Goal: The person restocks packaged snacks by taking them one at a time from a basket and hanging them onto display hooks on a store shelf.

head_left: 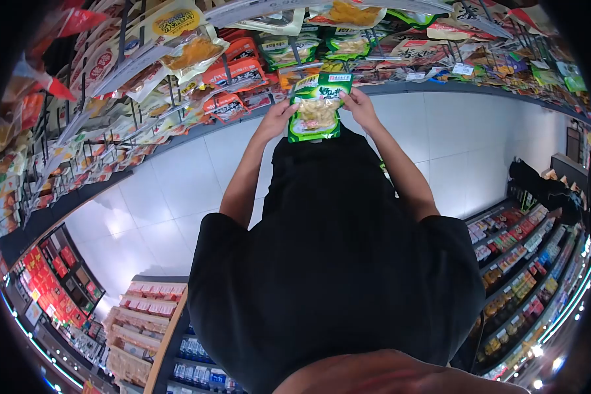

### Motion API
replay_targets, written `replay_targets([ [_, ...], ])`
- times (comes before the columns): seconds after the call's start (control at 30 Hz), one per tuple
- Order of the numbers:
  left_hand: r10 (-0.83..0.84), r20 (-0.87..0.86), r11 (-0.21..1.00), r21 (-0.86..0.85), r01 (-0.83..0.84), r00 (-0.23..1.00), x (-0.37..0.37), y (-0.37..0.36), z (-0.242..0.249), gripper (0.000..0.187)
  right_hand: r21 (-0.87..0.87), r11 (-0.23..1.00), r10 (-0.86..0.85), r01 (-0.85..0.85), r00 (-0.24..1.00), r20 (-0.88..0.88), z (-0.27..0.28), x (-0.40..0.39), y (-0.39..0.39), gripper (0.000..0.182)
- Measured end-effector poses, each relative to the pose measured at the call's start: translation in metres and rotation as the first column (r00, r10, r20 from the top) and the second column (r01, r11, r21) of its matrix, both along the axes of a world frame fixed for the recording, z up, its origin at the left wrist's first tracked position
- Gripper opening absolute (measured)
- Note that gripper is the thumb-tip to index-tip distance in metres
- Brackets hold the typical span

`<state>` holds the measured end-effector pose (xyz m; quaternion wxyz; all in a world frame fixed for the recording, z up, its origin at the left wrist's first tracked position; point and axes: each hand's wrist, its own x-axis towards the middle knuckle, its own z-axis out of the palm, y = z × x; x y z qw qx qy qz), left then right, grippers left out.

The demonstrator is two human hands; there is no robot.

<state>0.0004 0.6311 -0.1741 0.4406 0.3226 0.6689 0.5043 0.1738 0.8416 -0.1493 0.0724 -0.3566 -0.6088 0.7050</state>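
A green food packet with a clear window showing pale pieces is held up between both hands, in front of the hanging goods. My left hand grips its left edge, fingers closed on it. On the opposite edge, my right hand pinches the packet near its upper corner. Just above it hang similar green packets and orange-red packets on hooks.
A long rack of hanging packets curves across the top. Shelves of goods stand at the lower right, near a dark-clothed person. More shelves and red boxes are at the lower left. Pale floor tiles lie below.
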Motion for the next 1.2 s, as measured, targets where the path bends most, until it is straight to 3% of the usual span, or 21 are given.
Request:
replay_targets([
  [0.07,0.104,0.202,0.994,0.017,-0.11,0.974,-0.001,0.006,0.0,0.029,-0.025,0.998,0.056,-0.056,0.998,0.022,-0.012,-0.005,0.006,0.021],
  [0.1,0.11,0.185,0.994,-0.019,-0.108,0.977,-0.005,0.005,-0.029,0.032,-0.031,0.999,0.034,-0.032,0.998,0.055,-0.01,-0.011,0.004,0.019],
  [0.13,0.11,0.182,0.994,-0.022,-0.108,0.977,-0.006,0.008,-0.029,0.032,-0.033,0.999,0.034,-0.032,0.998,0.052,-0.018,-0.016,0.004,0.019],
  [0.2,0.322,0.19,0.946,-0.097,-0.309,0.927,-0.003,0.015,-0.026,0.036,0.027,0.996,0.081,-0.083,0.993,0.084,-0.028,-0.027,0.006,0.019],
  [0.23,0.323,0.191,0.946,-0.105,-0.308,0.927,-0.003,0.017,-0.024,0.036,0.085,0.992,0.079,-0.09,0.99,0.12,-0.031,-0.033,0.008,0.021],
  [0.3,0.45,0.17,0.889,-0.181,-0.422,0.877,-0.01,0.022,-0.018,0.039,0.033,0.998,0.046,-0.049,0.994,0.103,-0.025,-0.046,0.01,0.022],
  [0.33,0.45,0.164,0.888,-0.185,-0.421,0.878,-0.016,0.02,-0.035,0.039,-0.013,1.0,0.01,-0.009,0.996,0.085,-0.021,-0.051,0.012,0.022],
  [0.4,0.416,-0.004,0.899,-0.145,-0.412,0.909,-0.03,0.022,-0.046,0.04,-0.023,1.0,0.014,-0.013,0.998,0.066,-0.025,-0.062,0.018,0.023],
  [0.5,0.443,0.012,0.891,-0.117,-0.439,0.896,-0.032,0.024,-0.024,0.041,-0.007,0.994,0.108,-0.108,0.994,0.0,-0.028,-0.068,0.026,0.021],
  [0.73,0.467,0.001,0.883,-0.043,-0.467,0.884,-0.038,0.027,-0.003,0.04,-0.015,0.994,0.11,-0.112,0.988,-0.104,-0.023,-0.073,0.029,0.021],
  [0.8,0.458,-0.066,0.889,0.045,-0.456,0.886,-0.04,0.03,-0.005,0.039,0.008,0.997,0.076,-0.076,0.984,-0.16,-0.017,-0.077,0.03,0.021],
  [0.9,0.438,-0.16,0.895,-0.019,-0.447,0.885,-0.047,0.029,-0.017,0.038,-0.023,0.999,0.034,-0.039,0.982,-0.186,-0.009,-0.08,0.031,0.022],
  [1.1,0.545,-0.045,0.838,0.048,-0.543,0.837,-0.041,0.037,-0.019,0.038,0.043,0.996,0.089,-0.083,0.985,-0.149,-0.015,-0.081,0.032,0.022],
  [1.2,0.522,-0.052,0.852,-0.015,-0.524,0.851,-0.044,0.034,-0.021,0.039,0.054,0.996,0.076,-0.07,0.988,-0.133,-0.019,-0.084,0.032,0.023],
])
